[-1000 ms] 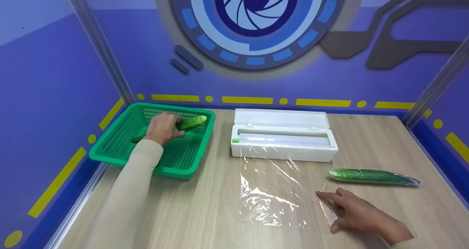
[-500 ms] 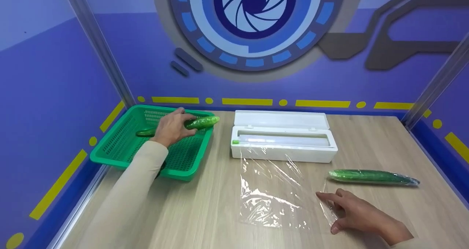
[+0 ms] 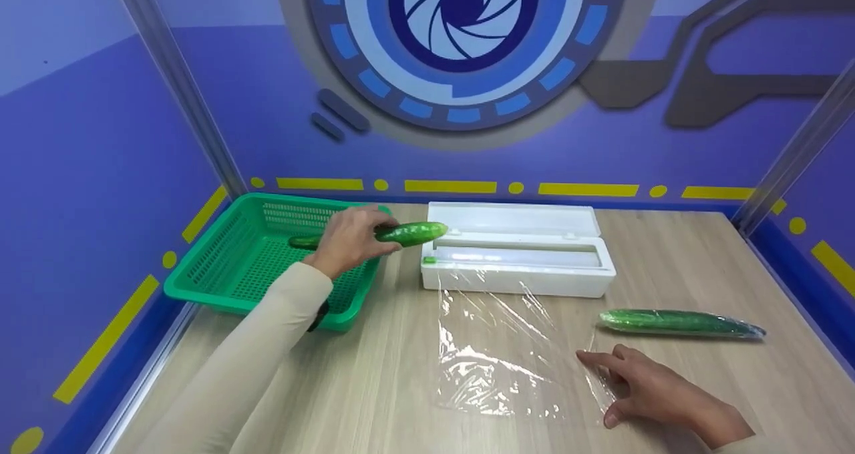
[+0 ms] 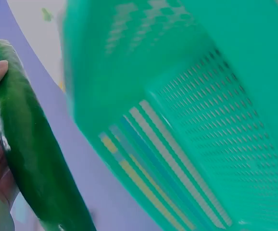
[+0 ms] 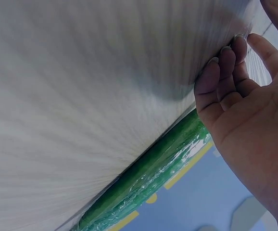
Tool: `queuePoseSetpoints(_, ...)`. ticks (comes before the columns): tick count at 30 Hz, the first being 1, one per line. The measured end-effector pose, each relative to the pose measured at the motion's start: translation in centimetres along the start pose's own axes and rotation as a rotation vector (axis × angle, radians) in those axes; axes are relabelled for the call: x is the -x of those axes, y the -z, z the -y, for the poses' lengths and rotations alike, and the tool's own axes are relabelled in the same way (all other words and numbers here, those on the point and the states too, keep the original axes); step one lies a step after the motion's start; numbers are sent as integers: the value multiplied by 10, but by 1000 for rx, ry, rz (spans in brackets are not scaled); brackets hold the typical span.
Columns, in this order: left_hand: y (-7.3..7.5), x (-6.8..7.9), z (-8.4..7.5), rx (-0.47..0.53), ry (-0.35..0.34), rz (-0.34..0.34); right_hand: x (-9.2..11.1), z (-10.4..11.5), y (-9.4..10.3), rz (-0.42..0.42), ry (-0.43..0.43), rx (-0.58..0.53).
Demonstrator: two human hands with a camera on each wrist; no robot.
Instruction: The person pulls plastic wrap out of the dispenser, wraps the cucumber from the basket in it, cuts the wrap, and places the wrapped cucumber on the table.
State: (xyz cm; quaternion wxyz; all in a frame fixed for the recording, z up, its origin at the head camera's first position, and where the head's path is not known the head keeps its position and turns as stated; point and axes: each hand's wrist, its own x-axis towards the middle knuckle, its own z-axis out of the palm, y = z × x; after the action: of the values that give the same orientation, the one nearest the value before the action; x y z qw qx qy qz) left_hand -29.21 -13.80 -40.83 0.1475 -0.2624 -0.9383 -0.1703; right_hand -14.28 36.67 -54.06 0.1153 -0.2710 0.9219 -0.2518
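My left hand (image 3: 351, 240) grips a dark green cucumber (image 3: 417, 232) around its middle, above the right rim of the green basket (image 3: 200, 296). The pale tip points right, reaching the left end of the white cling film box (image 3: 524, 284). In the left wrist view, thumb and fingers wrap one side of the cucumber (image 4: 40, 154). A sheet of clear cling film (image 3: 494, 354) runs from the box toward me over the table. On its right edge rests my right hand (image 3: 658, 387), index finger and thumb spread apart, the other fingers bent under.
A film-wrapped cucumber (image 3: 674, 322) lies on the table just beyond my right hand. The box's lid (image 3: 514, 219) stands raised at the back, with the film roll (image 3: 521, 256) inside. Blue printed panels (image 3: 401, 153) enclose the table at the back and sides.
My left hand has lifted the cucumber and carried it rightward, from inside the basket to over its right rim. The right hand and the film have stayed put.
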Motion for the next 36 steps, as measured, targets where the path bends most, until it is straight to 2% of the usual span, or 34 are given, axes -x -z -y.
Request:
queuePoseSetpoints(4,-5,-3,-20,6,-41,18,1,-1,0,-9,7,-2)
queuePoseSetpoints(12,-15,-4,-54,5,-131,1,1,2,1,13,-36,-8)
queuePoseSetpoints(23,-34,-8,-96,77,-164,81,1,2,2,19,-26,-21)
queuePoseSetpoints(31,-55,-8,-119,111,-186,125,1,1,1,7,-15,-13)
queuePoseSetpoints(36,-69,-6,-133,130,-176,153,2,1,0,-24,31,-18)
